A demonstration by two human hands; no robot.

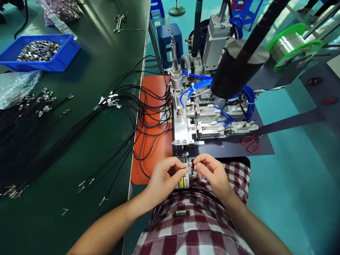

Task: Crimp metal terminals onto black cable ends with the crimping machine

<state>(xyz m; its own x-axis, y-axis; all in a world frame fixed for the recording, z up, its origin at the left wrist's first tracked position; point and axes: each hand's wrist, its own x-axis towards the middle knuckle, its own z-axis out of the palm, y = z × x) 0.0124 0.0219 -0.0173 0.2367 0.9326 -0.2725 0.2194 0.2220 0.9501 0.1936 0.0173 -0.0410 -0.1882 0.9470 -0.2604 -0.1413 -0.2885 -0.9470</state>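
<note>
At the front edge of the metal machine (183,129), my left hand (167,176) pinches thin coloured wires (189,166) between thumb and forefinger. My right hand (211,173) is just across from it, fingers curled and thumb drawn in close to the wire ends. Whatever its fingertips hold is too small to make out. Black cables (145,106) loop from the machine's left side over an orange board (152,161) onto the green table. Some have stripped, splayed ends (103,201); a bundle of metal connectors (108,100) lies among them.
A blue bin (61,63) of small metal parts stands on the green table (106,63), with wrenches (118,23) farther back. Red-handled scissors (251,143) lie right of the machine. A black cylinder (233,71) on an arm overhangs it, near a green wire spool (293,46).
</note>
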